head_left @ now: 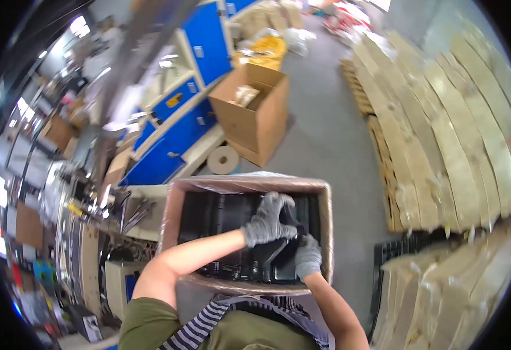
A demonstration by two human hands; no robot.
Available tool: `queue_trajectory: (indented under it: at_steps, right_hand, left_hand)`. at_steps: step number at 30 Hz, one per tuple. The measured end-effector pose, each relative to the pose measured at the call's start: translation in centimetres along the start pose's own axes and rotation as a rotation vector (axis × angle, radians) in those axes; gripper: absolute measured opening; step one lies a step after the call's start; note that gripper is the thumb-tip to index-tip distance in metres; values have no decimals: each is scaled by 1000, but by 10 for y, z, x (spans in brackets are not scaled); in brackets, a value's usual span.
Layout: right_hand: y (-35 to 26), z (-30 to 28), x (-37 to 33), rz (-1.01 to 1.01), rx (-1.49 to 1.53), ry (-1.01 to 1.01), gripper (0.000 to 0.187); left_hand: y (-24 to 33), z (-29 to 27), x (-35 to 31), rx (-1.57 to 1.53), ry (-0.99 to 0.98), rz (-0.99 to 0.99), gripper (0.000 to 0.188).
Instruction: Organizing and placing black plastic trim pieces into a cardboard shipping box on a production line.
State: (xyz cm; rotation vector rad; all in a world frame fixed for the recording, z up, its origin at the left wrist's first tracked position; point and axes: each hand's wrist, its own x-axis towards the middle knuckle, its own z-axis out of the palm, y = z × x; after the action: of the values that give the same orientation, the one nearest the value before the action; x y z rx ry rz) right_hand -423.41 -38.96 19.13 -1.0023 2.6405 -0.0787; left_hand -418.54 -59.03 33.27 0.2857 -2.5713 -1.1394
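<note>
In front of me stands a carton (172, 216) lined with clear film and filled with rows of glossy black plastic parts (230, 210). Both my hands, in grey knitted gloves, reach into its right half. My left hand (267, 220) curls round the upper edge of a black plastic part (279, 256), thumb and fingers bent on either side. Lower and to the right, my right hand (308, 258) grips the same part's right side, its fingers closed. The part lies tilted among the others; its lower end merges with the dark pieces beneath.
An open tall cardboard box (270, 125) stands ahead, beside blue-fronted cabinets (171, 143) and a roll of tape-like material (223, 159). Wrapped beige stacks on pallets (392, 192) line the right. A bench with hand tools (139, 216) adjoins the carton's left.
</note>
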Motion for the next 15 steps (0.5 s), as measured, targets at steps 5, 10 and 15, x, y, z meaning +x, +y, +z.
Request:
queue_trajectory:
  at_steps: [5, 10, 15]
  right_hand:
    - [-42, -73, -9, -393, 252, 436, 58]
    - [-157, -256, -23, -861, 613, 816, 40]
    - [-285, -423, -45, -1062, 921, 790, 34]
  left_hand:
    - [70, -174, -102, -560, -324, -439, 40]
    - [153, -327, -112, -780, 200, -590, 40]
    - [164, -396, -61, -628, 359, -519, 24]
